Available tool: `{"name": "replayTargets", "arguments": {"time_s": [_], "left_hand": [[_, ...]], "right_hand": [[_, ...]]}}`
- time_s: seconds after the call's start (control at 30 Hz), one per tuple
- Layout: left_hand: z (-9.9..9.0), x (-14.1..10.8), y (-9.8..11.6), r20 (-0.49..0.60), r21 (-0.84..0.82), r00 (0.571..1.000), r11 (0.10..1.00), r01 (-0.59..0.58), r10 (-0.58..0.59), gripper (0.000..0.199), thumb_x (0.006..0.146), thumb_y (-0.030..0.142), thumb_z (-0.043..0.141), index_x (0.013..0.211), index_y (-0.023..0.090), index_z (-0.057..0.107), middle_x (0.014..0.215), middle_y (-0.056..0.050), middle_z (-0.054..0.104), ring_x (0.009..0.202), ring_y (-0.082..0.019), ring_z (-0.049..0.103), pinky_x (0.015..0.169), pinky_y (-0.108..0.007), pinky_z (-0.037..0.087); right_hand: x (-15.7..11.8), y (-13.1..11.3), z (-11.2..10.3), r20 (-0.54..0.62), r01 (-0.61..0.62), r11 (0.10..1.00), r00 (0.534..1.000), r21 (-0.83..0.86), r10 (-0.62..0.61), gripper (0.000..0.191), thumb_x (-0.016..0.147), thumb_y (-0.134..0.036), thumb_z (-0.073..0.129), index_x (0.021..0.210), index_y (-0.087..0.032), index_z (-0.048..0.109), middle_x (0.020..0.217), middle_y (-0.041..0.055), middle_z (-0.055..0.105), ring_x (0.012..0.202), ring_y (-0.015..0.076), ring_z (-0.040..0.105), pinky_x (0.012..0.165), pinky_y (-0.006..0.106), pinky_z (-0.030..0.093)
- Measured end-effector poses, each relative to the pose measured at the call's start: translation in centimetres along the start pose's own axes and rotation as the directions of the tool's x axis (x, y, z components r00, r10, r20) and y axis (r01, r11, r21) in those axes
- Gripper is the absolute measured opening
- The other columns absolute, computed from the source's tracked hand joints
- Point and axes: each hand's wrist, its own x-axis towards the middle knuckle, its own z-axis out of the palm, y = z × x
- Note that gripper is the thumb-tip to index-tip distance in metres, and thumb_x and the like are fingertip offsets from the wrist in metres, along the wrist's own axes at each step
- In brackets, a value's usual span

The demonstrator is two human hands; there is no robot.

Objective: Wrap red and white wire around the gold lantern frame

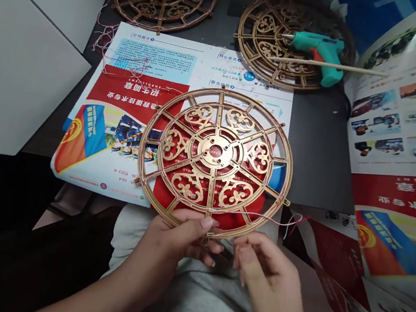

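Observation:
A round gold openwork frame (pixel 214 162) with scrollwork and a hub lies over printed sheets, its near edge out past the table edge. My left hand (pixel 184 236) is closed round that near rim, thumb on top and fingers beneath. Just right of it, my right hand (pixel 268 274) is closed close to the rim, thumb against the forefinger; what it pinches, if anything, is too small to tell. Thin wires run along the frame's rings. A loose wire (pixel 272 221) leaves the right side and ends in a red and white tangle.
Behind lie two more round frames, one at the back left (pixel 163 1) and one at the back right (pixel 246 31). A teal glue gun (pixel 325 51) and a thin stick (pixel 354 69) rest on the right one. Printed sheets (pixel 113 162) cover the table; a raised poster (pixel 403 128) stands right.

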Motion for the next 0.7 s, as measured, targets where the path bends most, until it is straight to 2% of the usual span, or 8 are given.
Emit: {"name": "replayTargets", "arguments": {"time_s": [0.07, 0.1, 0.17, 0.3, 0.57, 0.7], "left_hand": [[-0.1, 0.3, -0.1, -0.003, 0.003, 1.000, 1.000, 0.017, -0.017, 0.026, 0.088, 0.038, 0.081, 0.092, 0.012, 0.081, 0.091, -0.011, 0.078, 0.076, -0.019, 0.073, 0.063, -0.026, 0.060], [-0.1, 0.4, -0.1, -0.002, 0.006, 1.000, 1.000, 0.022, -0.022, 0.027, 0.088, 0.039, 0.080, 0.093, 0.012, 0.081, 0.090, -0.011, 0.078, 0.075, -0.018, 0.073, 0.062, -0.026, 0.059], [-0.2, 0.6, -0.2, -0.015, 0.006, 0.999, 0.999, 0.033, -0.033, 0.030, 0.088, 0.040, 0.080, 0.092, 0.011, 0.080, 0.085, -0.011, 0.077, 0.072, -0.018, 0.072, 0.061, -0.026, 0.058], [-0.2, 0.8, -0.4, -0.093, -0.021, 0.994, 0.998, 0.062, -0.063, 0.032, 0.085, 0.042, 0.082, 0.083, 0.010, 0.077, 0.077, -0.010, 0.075, 0.064, -0.017, 0.070, 0.058, -0.024, 0.055], [0.3, 0.8, -0.2, -0.195, -0.007, 0.979, 0.998, 0.064, -0.064, 0.033, 0.081, 0.043, 0.082, 0.077, 0.012, 0.074, 0.073, -0.010, 0.075, 0.063, -0.018, 0.070, 0.056, -0.025, 0.054], [0.6, 0.9, -0.3, -0.232, -0.016, 0.971, 0.998, 0.056, -0.059, 0.030, 0.080, 0.040, 0.082, 0.075, 0.012, 0.074, 0.070, -0.008, 0.073, 0.061, -0.018, 0.068, 0.057, -0.026, 0.055]], "right_hand": [[0.4, -0.4, 0.9, 0.060, -0.227, 0.957, 0.974, 0.179, 0.220, 0.031, 0.100, -0.051, 0.066, 0.105, -0.020, 0.070, 0.068, -0.0016, 0.062, 0.050, 0.0078, 0.049, 0.046, 0.019, 0.041], [0.7, -0.7, 1.3, 0.095, -0.296, 0.924, 0.955, 0.244, 0.281, 0.036, 0.099, -0.055, 0.067, 0.109, -0.020, 0.070, 0.067, -0.0015, 0.063, 0.049, 0.0076, 0.049, 0.045, 0.018, 0.041], [1.2, -1.2, 2.0, 0.135, -0.360, 0.875, 0.933, 0.325, 0.334, 0.040, 0.096, -0.058, 0.071, 0.104, -0.018, 0.070, 0.063, -0.0018, 0.062, 0.046, 0.0076, 0.050, 0.043, 0.017, 0.041], [1.8, -1.2, 2.8, 0.124, -0.353, 0.868, 0.935, 0.348, 0.331, 0.043, 0.092, -0.059, 0.075, 0.084, -0.017, 0.067, 0.058, -0.0010, 0.060, 0.044, 0.0081, 0.050, 0.041, 0.018, 0.042], [1.5, 0.3, 3.1, 0.130, -0.322, 0.875, 0.947, 0.362, 0.294, 0.035, 0.095, -0.052, 0.074, 0.091, -0.018, 0.070, 0.060, -0.0015, 0.062, 0.046, 0.0073, 0.053, 0.042, 0.015, 0.045], [1.3, 0.6, 3.0, 0.122, -0.284, 0.896, 0.959, 0.342, 0.258, 0.032, 0.096, -0.048, 0.073, 0.086, -0.018, 0.070, 0.062, -0.0007, 0.063, 0.047, 0.0077, 0.055, 0.042, 0.015, 0.046]]}}
